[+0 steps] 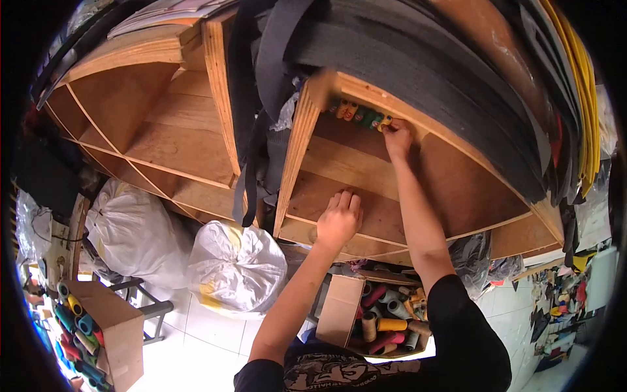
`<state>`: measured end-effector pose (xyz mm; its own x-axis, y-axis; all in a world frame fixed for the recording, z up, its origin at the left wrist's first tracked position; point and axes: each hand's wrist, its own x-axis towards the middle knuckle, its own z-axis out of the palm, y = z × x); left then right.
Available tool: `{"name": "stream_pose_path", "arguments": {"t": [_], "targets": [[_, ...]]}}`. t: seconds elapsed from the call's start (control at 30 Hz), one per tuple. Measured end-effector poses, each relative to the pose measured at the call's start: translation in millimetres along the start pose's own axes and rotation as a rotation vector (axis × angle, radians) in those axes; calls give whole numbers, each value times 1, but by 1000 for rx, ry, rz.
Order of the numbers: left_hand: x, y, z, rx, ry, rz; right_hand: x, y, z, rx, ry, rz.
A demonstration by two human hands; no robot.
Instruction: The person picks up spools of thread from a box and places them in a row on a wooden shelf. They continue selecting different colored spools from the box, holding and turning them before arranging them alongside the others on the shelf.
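Note:
Inside the wooden shelf compartment point(353, 157), my right hand point(400, 138) reaches up to a row of small thread spools point(358, 116). Its fingers are closed on a yellow spool point(384, 123) at the right end of that row. The other spools beside it are orange and green, standing close together. Lower down, my left hand point(339, 219) rests at the compartment's front shelf edge point(385, 243), with its fingers bent over the board. The undersides of its fingers are hidden.
Black straps point(261, 117) hang left of the compartment, and dark material sheets point(418, 59) lie on top. Below are two tied white sacks point(238, 268) and an open cardboard box point(341, 307) of thread cones. Another box point(111, 326) stands at lower left near more cones.

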<state>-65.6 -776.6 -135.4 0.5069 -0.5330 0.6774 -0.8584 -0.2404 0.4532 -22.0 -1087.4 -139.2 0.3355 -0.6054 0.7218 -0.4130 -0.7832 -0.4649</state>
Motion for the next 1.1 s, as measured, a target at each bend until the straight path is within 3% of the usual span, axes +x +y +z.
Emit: {"name": "stream_pose_path", "arguments": {"t": [0.27, 0.47, 0.77, 1.0, 1.1], "targets": [[0, 2, -1, -3, -3, -28, -6, 14, 16, 123, -3, 58], [0, 1, 2, 15, 4, -36, -10, -12, -1, 92, 17, 110], [0, 2, 0, 4, 27, -31, -14, -13, -11, 66, -171, 227], [2, 2, 2, -22, 85, -27, -13, 0, -6, 192, -160, 234], [-1, 3, -1, 2, -58, -88, -26, -20, -37, 198, -156, 352]]}}
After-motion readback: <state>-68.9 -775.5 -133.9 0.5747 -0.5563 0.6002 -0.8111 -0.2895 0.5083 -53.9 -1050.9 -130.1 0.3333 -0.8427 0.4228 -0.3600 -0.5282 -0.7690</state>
